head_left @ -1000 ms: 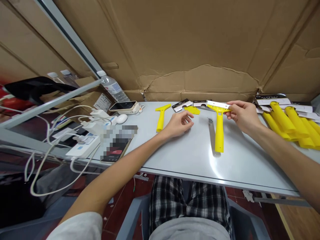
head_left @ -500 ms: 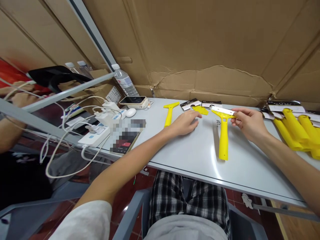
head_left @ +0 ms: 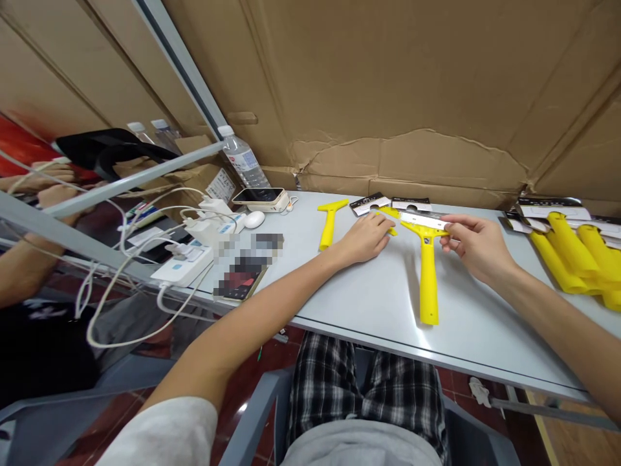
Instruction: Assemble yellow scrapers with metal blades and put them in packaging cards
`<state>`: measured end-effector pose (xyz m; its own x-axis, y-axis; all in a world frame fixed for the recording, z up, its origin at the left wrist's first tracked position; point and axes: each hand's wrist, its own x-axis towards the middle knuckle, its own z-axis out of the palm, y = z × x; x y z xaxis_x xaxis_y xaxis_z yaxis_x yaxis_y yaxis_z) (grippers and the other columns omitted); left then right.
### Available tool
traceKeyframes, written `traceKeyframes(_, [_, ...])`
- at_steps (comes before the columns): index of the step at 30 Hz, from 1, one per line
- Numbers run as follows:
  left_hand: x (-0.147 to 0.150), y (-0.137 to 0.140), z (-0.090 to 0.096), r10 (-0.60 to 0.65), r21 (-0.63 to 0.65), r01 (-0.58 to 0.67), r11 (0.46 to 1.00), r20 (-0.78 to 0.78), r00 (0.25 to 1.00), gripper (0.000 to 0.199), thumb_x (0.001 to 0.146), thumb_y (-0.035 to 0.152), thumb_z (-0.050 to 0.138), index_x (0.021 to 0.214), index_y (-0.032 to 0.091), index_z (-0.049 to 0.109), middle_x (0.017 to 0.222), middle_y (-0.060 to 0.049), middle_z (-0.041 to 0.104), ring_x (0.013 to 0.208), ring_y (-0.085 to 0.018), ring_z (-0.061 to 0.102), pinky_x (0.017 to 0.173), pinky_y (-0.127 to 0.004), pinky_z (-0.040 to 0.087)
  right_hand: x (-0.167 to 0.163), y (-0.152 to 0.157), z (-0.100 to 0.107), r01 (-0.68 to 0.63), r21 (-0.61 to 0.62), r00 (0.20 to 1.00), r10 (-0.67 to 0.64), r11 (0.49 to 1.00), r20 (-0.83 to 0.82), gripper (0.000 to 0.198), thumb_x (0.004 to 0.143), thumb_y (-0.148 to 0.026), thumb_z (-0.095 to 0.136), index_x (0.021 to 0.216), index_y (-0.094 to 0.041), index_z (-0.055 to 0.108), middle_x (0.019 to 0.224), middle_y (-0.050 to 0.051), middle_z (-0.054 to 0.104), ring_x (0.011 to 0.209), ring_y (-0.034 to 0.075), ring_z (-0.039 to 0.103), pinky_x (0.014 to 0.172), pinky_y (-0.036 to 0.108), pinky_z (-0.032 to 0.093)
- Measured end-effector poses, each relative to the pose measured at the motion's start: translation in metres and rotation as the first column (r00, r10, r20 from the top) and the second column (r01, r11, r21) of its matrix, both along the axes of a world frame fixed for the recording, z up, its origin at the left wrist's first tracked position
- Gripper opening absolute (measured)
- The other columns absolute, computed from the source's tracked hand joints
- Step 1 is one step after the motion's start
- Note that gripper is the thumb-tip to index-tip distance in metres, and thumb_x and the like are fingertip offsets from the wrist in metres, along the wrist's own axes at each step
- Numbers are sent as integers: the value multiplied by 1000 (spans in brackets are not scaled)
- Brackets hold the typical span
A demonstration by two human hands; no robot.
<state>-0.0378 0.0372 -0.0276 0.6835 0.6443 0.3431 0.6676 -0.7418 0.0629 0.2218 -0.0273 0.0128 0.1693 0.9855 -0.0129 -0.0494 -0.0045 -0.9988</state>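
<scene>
My right hand (head_left: 478,243) pinches the right end of the head of a yellow scraper (head_left: 429,281), fingers and thumb closed at the blade's end. A flat metal blade with a white strip (head_left: 422,221) lies across the head, and the handle points toward me. To its left, my left hand (head_left: 367,237) is bent over the table, its fingers closing on a small flat yellow plastic piece (head_left: 393,232) that is mostly hidden. Another bit of yellow plastic (head_left: 389,211) shows just behind the fingers. A second yellow scraper (head_left: 328,228) lies left of this hand.
Black-and-white cards (head_left: 369,203) lie along the cardboard wall (head_left: 412,155). Several yellow handles (head_left: 572,255) are piled at the right. Leftward are a phone (head_left: 245,275), power strips with cables (head_left: 184,264), a water bottle (head_left: 246,162) and another person's arm (head_left: 29,259).
The scraper in my right hand has shifted slightly left and toward me, its blade tilting. My left hand's fingers have curled from outstretched onto the yellow piece.
</scene>
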Motion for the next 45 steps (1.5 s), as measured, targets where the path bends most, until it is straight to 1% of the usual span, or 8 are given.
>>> traceKeyframes(8, [-6, 3, 3, -60, -89, 64, 994, 52, 997, 38, 108, 14, 47, 134, 18, 74, 125, -13, 76, 120, -28, 67, 106, -43, 53, 4, 4, -2, 5, 0, 1000, -5, 1000, -4, 39, 73, -24, 77, 109, -10, 71, 83, 8, 66, 66, 10, 64, 56, 23, 54])
traceKeyframes(14, [-7, -4, 14, -19, -45, 18, 999, -27, 999, 45, 104, 10, 48, 139, 22, 73, 119, -12, 79, 113, -29, 70, 101, -45, 52, 2, 4, -4, -18, -16, 999, 17, 1000, -36, 43, 70, -23, 79, 110, -10, 71, 86, 8, 67, 68, 10, 65, 57, 23, 56])
traceKeyframes(22, [-10, -6, 21, 48, 41, -43, 998, -108, 993, 55, 97, 3, 51, 142, 28, 69, 96, -10, 78, 102, -29, 69, 93, -41, 52, -5, 1, -5, -44, -49, 997, 41, 998, -66, 41, 71, -20, 78, 109, -9, 70, 90, 10, 68, 68, 10, 65, 57, 22, 56])
traceKeyframes(29, [-30, 0, 26, 83, 67, -83, 994, 7, 997, 78, 92, -3, 45, 163, 27, 51, 115, -12, 73, 107, -28, 67, 95, -41, 54, -2, 3, -9, -58, -58, 995, 53, 997, -80, 39, 76, -20, 78, 112, -10, 70, 103, 13, 71, 68, 9, 66, 57, 21, 56])
traceKeyframes(33, [-42, 2, 32, 33, 17, -38, 999, 223, 974, 78, 96, 4, 42, 169, 31, 36, 117, -10, 69, 108, -27, 66, 98, -42, 55, -4, 3, -7, -40, -75, 996, 34, 996, -84, 36, 76, -19, 80, 109, -10, 70, 104, 12, 71, 67, 8, 66, 56, 21, 57])
traceKeyframes(36, [-44, 3, 35, 34, -3, -35, 999, 310, 950, 74, 98, 8, 41, 169, 30, 38, 113, -9, 65, 106, -27, 64, 99, -42, 54, -6, 2, -5, -30, -87, 996, 23, 996, -81, 36, 75, -17, 79, 109, -9, 70, 105, 13, 72, 66, 8, 65, 55, 21, 57])
traceKeyframes(41, [-43, 2, 35, 54, -56, -39, 998, 308, 950, 77, 100, 11, 42, 173, 34, 34, 108, -7, 58, 98, -25, 59, 97, -41, 53, -5, 2, -9, -37, -90, 997, 31, 995, -73, 37, 74, -18, 79, 109, -9, 70, 105, 13, 72, 67, 8, 66, 55, 22, 57])
traceKeyframes(45, [-42, 4, 34, 76, -77, -56, 995, 282, 957, 64, 100, 10, 39, 160, 29, 53, 114, -8, 56, 100, -23, 59, 94, -37, 53, -1, 4, -14, -63, -76, 996, 58, 995, -67, 42, 72, -21, 82, 110, -9, 70, 107, 13, 72, 70, 9, 67, 57, 22, 58])
